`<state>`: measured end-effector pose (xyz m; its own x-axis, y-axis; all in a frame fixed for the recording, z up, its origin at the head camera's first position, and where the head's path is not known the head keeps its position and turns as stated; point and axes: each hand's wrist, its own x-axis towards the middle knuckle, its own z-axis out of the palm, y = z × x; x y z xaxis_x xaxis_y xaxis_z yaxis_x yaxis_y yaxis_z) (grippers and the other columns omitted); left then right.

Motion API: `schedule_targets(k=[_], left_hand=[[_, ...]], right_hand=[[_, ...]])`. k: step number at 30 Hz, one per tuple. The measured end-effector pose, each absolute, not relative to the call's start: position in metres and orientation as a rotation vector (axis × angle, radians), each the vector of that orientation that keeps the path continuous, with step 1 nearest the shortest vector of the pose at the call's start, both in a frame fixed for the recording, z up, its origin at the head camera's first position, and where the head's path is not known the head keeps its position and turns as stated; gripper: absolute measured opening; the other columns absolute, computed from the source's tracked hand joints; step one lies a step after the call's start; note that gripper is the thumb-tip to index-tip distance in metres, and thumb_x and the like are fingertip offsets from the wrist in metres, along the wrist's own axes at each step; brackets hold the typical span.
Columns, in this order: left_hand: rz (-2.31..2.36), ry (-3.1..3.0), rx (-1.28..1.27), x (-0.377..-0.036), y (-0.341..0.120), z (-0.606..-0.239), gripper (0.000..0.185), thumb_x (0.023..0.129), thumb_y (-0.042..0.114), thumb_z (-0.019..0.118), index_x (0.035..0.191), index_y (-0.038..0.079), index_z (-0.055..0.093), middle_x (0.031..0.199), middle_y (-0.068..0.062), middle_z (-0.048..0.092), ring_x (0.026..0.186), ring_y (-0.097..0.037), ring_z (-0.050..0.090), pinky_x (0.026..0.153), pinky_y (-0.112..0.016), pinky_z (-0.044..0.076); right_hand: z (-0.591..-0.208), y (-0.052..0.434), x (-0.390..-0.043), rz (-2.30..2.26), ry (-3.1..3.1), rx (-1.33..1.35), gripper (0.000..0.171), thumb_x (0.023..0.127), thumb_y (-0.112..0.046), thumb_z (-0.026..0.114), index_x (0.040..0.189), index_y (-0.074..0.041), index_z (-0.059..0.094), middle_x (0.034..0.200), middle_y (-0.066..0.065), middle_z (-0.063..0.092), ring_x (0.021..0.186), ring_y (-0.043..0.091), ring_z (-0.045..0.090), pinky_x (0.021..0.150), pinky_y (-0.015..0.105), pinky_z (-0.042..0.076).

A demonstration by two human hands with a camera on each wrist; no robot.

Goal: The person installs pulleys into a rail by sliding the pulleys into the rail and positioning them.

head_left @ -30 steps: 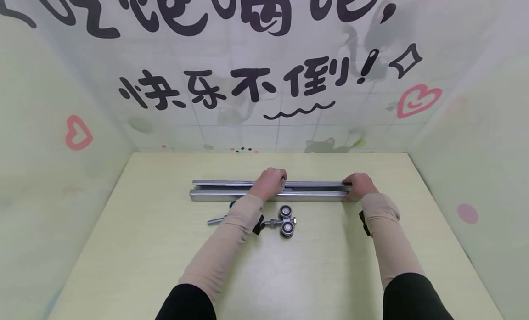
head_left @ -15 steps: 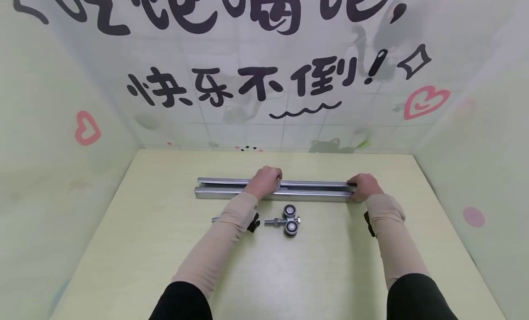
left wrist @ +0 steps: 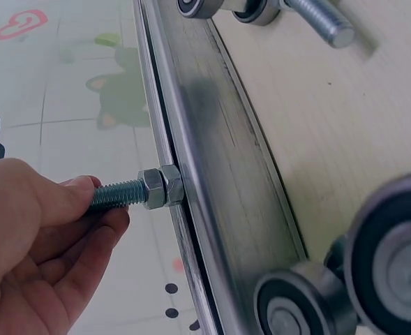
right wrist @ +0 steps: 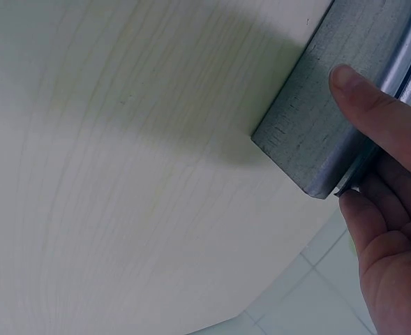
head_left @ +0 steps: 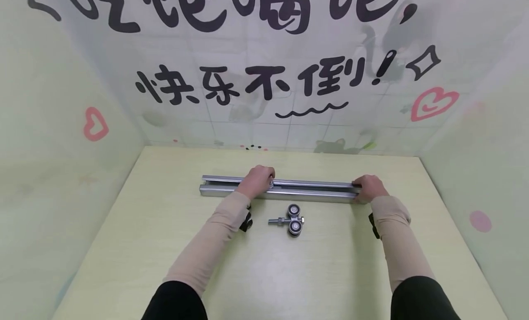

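Observation:
A long grey metal rail (head_left: 314, 193) lies across the pale table, its slot facing up. My left hand (head_left: 259, 178) is at the rail left of its middle and pinches a threaded bolt (left wrist: 118, 195) that sticks out of the slot, a nut (left wrist: 160, 187) sitting against the rail (left wrist: 212, 174). My right hand (head_left: 369, 187) holds the rail's right end (right wrist: 310, 139), with the thumb on the near face and the fingers behind. A loose roller trolley (head_left: 292, 220) with two black wheels and a bolt lies just in front of the rail.
A second wheeled trolley (left wrist: 393, 258) lies near my left wrist, hidden under the forearm in the head view. The wooden table (head_left: 314, 274) is walled in by pale panels left, right and behind (head_left: 264, 122), the back one bearing black lettering.
My left hand has slid leftward along the rail with the bolt. The right hand stays at the rail's end. The trolley by my left forearm is now covered by the sleeve.

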<state>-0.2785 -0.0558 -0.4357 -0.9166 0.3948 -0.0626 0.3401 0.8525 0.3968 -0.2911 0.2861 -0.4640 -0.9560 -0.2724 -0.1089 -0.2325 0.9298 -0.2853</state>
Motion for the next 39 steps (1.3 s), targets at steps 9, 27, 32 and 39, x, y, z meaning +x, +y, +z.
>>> schedule_targets(k=[9, 27, 32, 39], left_hand=[[0.619, 2.897, 0.549, -0.276, -0.074, -0.434, 0.019, 0.083, -0.002, 0.055, 0.101, 0.001, 0.063, 0.096, -0.012, 0.065, 0.088, -0.025, 0.061, 0.078, -0.031, 0.052], [0.639, 2.913, 0.457, -0.271, -0.107, -0.432, 0.02, 0.086, -0.001, 0.051, 0.102, -0.001, 0.063, 0.096, -0.014, 0.065, 0.089, -0.027, 0.061, 0.079, -0.034, 0.051], [0.639, 2.921, 0.393, -0.27, -0.121, -0.432, 0.02, 0.086, 0.0, 0.052, 0.103, 0.0, 0.063, 0.097, -0.014, 0.065, 0.089, -0.027, 0.06, 0.08, -0.035, 0.051], [0.68, 2.93, 0.295, -0.266, -0.142, -0.431, 0.021, 0.086, -0.002, 0.051, 0.103, -0.001, 0.063, 0.097, -0.016, 0.064, 0.09, -0.029, 0.06, 0.081, -0.038, 0.05]], right_hand=[[-0.463, 0.287, -0.289, -0.413, 2.956, -0.406, 0.054, 0.054, -0.009, 0.082, 0.102, 0.007, 0.065, 0.103, 0.026, 0.062, 0.093, 0.042, 0.056, 0.084, 0.049, 0.045], [-0.46, 0.288, -0.285, -0.417, 2.976, -0.419, 0.052, 0.052, -0.007, 0.08, 0.1, 0.007, 0.065, 0.1, 0.026, 0.063, 0.088, 0.041, 0.057, 0.078, 0.049, 0.046], [-0.462, 0.288, -0.286, -0.419, 2.985, -0.434, 0.051, 0.052, -0.007, 0.08, 0.099, 0.007, 0.065, 0.099, 0.026, 0.063, 0.087, 0.041, 0.057, 0.078, 0.049, 0.046], [-0.461, 0.284, -0.287, -0.432, 2.975, -0.434, 0.052, 0.052, -0.005, 0.079, 0.101, 0.008, 0.065, 0.101, 0.027, 0.063, 0.09, 0.042, 0.057, 0.08, 0.05, 0.046]])
